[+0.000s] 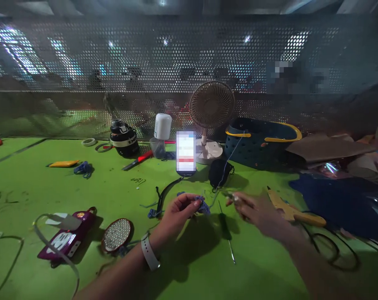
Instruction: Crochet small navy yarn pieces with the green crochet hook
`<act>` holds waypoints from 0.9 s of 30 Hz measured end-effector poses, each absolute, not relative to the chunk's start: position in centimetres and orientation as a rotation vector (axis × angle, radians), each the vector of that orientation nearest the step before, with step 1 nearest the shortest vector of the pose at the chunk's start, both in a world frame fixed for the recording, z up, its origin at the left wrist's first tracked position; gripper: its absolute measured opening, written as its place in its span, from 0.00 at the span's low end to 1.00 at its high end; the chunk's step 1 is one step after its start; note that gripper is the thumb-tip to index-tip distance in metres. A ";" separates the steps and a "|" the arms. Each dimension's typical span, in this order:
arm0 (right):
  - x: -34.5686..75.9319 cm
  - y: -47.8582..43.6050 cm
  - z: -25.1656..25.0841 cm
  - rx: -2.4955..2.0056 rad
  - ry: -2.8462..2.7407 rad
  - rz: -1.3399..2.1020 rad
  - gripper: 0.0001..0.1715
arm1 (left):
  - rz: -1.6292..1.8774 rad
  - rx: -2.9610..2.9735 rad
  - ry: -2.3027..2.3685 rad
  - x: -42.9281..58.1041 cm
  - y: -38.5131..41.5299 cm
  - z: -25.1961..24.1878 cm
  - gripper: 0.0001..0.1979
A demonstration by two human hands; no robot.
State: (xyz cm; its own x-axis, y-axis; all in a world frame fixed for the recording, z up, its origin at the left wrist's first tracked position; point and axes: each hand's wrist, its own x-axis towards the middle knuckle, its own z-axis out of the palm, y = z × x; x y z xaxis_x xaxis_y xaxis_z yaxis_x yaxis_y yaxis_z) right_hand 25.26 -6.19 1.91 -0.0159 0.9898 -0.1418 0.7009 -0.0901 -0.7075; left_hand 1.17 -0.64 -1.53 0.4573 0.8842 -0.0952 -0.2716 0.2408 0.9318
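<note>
My left hand (pixel 179 210), with a white watch band on its wrist, pinches a small piece of blue crochet work (pixel 203 206) above the green table (pixel 120 187). My right hand (pixel 254 210) is close to its right, smeared by motion, with its fingers closed on what looks like a thin crochet hook (pixel 234 196). A blue yarn strand (pixel 229 160) runs up from the work to a dark yarn ball (pixel 219 172). A lit phone (pixel 185 152) stands upright just behind my hands. A second dark-handled hook (pixel 225 227) lies on the table below them.
A small desk fan (pixel 210 109), a white cylinder (pixel 162 126) and a dark blue basket with yellow handles (pixel 257 139) stand at the back by a perforated metal screen. A purple pouch (pixel 68 237) and a round mesh disc (pixel 116 234) lie at left; yellow-handled scissors (pixel 290 208) and dark blue cloth (pixel 339 200) at right.
</note>
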 end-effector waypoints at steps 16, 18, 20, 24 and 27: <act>19.5 -7.2 0.8 -1.706 -1.760 0.831 0.25 | 1.040 1.028 0.709 1.5 -1.1 -1.7 0.13; 19.2 -7.3 1.2 -1.715 -1.755 0.864 0.25 | 1.025 1.001 0.705 1.5 -1.2 -1.7 0.14; 19.0 -7.5 1.7 -1.711 -1.760 0.873 0.24 | 1.005 0.983 0.701 1.6 -1.3 -1.7 0.14; 18.7 -7.7 2.0 -1.671 -1.797 0.782 0.22 | 0.975 0.971 0.691 1.7 -1.4 -1.8 0.14; 18.9 -7.7 1.3 -1.639 -1.825 0.667 0.21 | 0.963 0.968 0.679 1.7 -1.5 -1.9 0.13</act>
